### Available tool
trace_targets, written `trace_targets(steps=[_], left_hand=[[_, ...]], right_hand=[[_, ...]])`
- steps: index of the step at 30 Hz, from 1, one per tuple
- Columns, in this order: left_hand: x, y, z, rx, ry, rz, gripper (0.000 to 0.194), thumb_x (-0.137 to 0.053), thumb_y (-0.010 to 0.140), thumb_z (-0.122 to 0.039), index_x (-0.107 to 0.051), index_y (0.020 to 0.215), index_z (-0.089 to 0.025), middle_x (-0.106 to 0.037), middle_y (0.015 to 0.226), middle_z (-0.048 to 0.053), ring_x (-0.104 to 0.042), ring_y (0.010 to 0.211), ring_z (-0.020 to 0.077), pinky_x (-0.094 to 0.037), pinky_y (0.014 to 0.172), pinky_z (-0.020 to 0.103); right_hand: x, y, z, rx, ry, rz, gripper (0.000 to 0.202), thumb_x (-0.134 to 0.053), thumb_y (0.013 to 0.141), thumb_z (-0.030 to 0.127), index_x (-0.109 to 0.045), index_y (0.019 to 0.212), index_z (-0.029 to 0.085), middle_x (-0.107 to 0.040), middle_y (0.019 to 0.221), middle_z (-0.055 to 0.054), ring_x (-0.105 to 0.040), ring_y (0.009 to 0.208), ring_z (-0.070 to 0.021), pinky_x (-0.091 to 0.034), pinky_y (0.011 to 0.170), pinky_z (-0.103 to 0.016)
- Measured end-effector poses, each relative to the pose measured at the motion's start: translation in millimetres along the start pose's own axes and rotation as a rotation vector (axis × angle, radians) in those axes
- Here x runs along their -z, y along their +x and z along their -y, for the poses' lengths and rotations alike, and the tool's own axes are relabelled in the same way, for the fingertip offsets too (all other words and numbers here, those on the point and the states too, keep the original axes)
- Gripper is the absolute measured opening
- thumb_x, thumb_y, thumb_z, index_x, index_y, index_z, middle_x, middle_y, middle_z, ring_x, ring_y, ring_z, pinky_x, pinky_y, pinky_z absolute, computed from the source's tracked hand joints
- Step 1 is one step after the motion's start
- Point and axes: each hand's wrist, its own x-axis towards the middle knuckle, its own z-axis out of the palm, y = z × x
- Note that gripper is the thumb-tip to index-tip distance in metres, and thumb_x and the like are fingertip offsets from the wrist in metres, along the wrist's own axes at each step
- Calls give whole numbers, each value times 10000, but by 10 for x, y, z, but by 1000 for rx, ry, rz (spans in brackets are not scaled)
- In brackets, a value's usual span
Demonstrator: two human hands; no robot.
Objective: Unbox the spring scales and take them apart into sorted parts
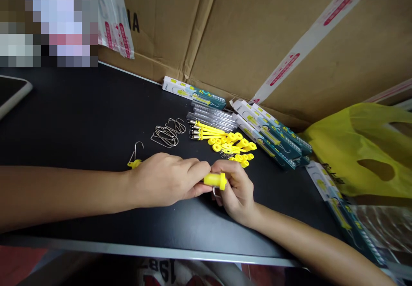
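Note:
My left hand is closed around a clear tube with a yellow end cap, apparently part of a spring scale; most of the tube is hidden in the fist. Against the capped end, my right hand has its fingers curled. A bent metal piece, like a wire hook, shows at the right fingers just below the cap. Behind my left wrist lies a yellow piece with a metal hook, partly covered. Beyond the hands are loose wire hooks, yellow rods with springs and small yellow caps.
Clear plastic tubes lie behind the yellow rods. Several printed spring scale boxes lie along the back and right. A yellow plastic bag is at the right, a large cardboard box behind, and a phone-like device at far left.

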Motion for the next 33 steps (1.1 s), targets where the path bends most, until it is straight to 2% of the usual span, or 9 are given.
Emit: trace_targets(steps=[7,13,18,23,26,28,31,33], left_hand=[[35,-21,29,8,-11,80,228,-341,960,-364,-453,893,-177,-627,693,-28,-603,513,122,-309,427,230],[47,2,38,36,-52,90,224,-351,958,-367,-462,908,-179,-637,717,-25,-613,550,125,-303,442,220],[125,55,65,64,-168,248,232,-409,934,-412,-488,905,-196,-628,670,-40,-585,501,139,-282,423,231],[158,71,91,-5,-222,301,228,-443,922,-426,-506,989,-218,-658,710,-46,-617,538,143,-288,432,220],[122,52,86,10,-138,263,243,-447,920,-432,-506,981,-203,-671,743,-37,-629,542,155,-282,428,233],[75,27,72,14,-77,209,248,-438,922,-429,-506,970,-195,-668,748,-29,-633,550,163,-282,426,245],[-8,-18,44,10,-12,117,223,-455,906,-403,-511,891,-188,-639,705,-19,-621,563,168,-309,445,265],[-52,-39,29,-16,31,54,212,-474,891,-383,-504,806,-191,-603,652,-19,-584,549,166,-331,473,280]], right_hand=[[36,57,-70,224,-195,12,238,-447,903,100,-510,1075,250,-601,692,24,-509,468,-81,-432,441,-195],[23,31,-66,121,-123,27,204,-408,924,120,-500,1064,236,-611,727,13,-508,453,-76,-434,434,-197],[80,58,-72,198,-170,55,209,-418,918,131,-518,1062,246,-621,688,9,-532,469,-101,-446,445,-217],[119,88,-108,226,-156,32,218,-437,915,112,-531,1053,252,-640,724,10,-566,507,-99,-455,464,-212],[113,89,-114,150,-129,50,189,-455,914,124,-526,1050,234,-641,831,-18,-602,620,-104,-478,535,-211],[106,95,-118,25,-109,53,146,-460,923,165,-524,1041,222,-615,847,-23,-580,617,-103,-464,536,-218],[109,132,-140,-193,-30,16,101,-451,941,235,-505,1025,217,-476,645,50,-422,461,-73,-354,439,-203],[118,184,-162,-292,40,18,100,-427,954,270,-482,1023,222,-355,565,84,-336,429,-73,-285,414,-199]])
